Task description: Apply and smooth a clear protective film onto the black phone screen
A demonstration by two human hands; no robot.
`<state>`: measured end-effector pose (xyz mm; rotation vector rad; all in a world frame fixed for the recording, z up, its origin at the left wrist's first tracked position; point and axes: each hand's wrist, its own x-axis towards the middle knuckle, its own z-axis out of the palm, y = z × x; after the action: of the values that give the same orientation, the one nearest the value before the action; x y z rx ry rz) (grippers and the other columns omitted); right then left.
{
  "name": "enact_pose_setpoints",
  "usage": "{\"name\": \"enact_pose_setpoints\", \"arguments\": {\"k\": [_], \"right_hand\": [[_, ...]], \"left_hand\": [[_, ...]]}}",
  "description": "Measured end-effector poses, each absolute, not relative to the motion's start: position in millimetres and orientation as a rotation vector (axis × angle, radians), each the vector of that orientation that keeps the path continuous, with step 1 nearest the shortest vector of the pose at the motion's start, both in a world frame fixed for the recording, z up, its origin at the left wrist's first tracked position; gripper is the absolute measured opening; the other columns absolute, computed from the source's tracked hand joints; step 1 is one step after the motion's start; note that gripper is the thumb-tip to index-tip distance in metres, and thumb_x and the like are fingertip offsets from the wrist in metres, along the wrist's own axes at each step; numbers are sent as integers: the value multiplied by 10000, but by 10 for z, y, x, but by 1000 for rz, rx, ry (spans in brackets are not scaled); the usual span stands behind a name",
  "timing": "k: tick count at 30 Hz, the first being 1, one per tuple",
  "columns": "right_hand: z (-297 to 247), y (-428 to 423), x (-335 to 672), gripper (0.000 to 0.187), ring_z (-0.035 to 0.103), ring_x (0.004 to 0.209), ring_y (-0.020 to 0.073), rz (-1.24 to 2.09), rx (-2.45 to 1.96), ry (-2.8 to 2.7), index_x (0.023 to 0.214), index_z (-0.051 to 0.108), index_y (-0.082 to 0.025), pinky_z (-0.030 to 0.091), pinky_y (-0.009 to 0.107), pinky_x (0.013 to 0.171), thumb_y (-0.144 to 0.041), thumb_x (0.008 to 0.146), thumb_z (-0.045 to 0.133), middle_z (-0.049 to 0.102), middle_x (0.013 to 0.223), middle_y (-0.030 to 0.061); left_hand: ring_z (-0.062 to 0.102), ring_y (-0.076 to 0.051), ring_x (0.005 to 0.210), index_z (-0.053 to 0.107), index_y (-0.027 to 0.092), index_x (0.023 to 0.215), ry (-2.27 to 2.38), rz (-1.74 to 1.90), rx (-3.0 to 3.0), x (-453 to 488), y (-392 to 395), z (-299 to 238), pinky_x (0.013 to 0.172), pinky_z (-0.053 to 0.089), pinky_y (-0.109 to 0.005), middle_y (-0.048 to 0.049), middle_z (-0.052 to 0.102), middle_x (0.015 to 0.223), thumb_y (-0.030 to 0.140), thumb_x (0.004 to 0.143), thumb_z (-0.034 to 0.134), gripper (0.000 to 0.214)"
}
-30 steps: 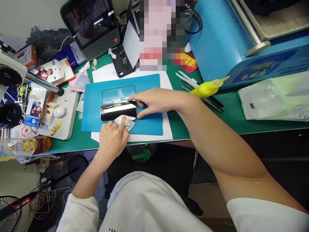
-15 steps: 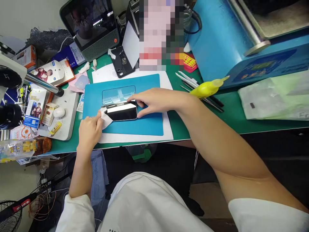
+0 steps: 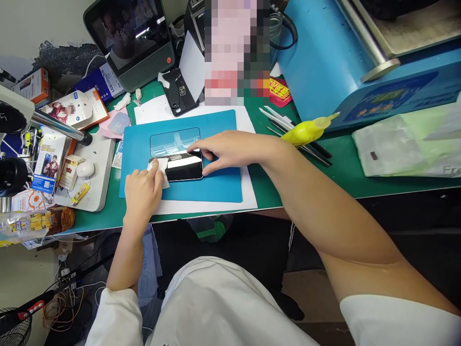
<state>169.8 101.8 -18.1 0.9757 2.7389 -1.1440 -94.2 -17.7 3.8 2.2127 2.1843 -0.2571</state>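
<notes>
Both hands are on the phone: the left hand [image 3: 144, 190] holds a thin white tissue [image 3: 163, 175], pressing it with an extended finger onto the left end of a glossy black rectangular phone [image 3: 185, 168], its other fingers loosely curled. At the opposite end, the right hand [image 3: 223, 151] grips the phone between thumb and index finger, one by the near right corner, the other over the far edge. For this pass, which looks like wiping, the tissue should stay flat between fingertip and glass, with light, even pressure reaching right into the corners, while the right fingers steady the body without smearing the face. The phone lies flat, shiny face up, on a blue rectangular mat [image 3: 223, 187] over white paper [image 3: 248, 192] on the green desk [image 3: 342, 168]. Its long axis runs left to right across the person, roughly parallel to the desk's front edge; which end is its top cannot be told. Just beyond lies a clear, black-edged rectangular sheet [image 3: 162, 142], aligned nearly the same way.
</notes>
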Motion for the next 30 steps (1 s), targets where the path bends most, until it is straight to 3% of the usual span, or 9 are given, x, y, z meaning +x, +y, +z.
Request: {"name": "enact_pose_setpoints", "arguments": {"k": [10,18,30], "right_hand": [[-181,1022,1703,681,637,813,268,-1156,935,2789,1518,626,-290,352,342,695,-569,907,741,750,979,55],[-178,1015,1715,787,672,897,306,-1140,928,2786,1614,559,-217,410,369,748,-568,923,696,793,1120,130],[-182,1023,1728,795,631,818,273,-1186,943,2751,1613,564,-258,378,349,701,-610,916,713,752,1029,76]], "left_hand": [[751,-362,1141,579,117,1654,1988,-328,2382,-396,19,33,916,453,-433,-190,851,1176,297,1176,378,548],[746,-340,1089,578,105,1624,1801,-310,2493,-89,-87,-35,892,464,-419,-193,848,1138,308,1177,382,529],[725,-321,983,601,145,1628,1817,-341,2480,-460,-434,36,812,409,-425,-141,850,1034,341,1190,368,533]]}}
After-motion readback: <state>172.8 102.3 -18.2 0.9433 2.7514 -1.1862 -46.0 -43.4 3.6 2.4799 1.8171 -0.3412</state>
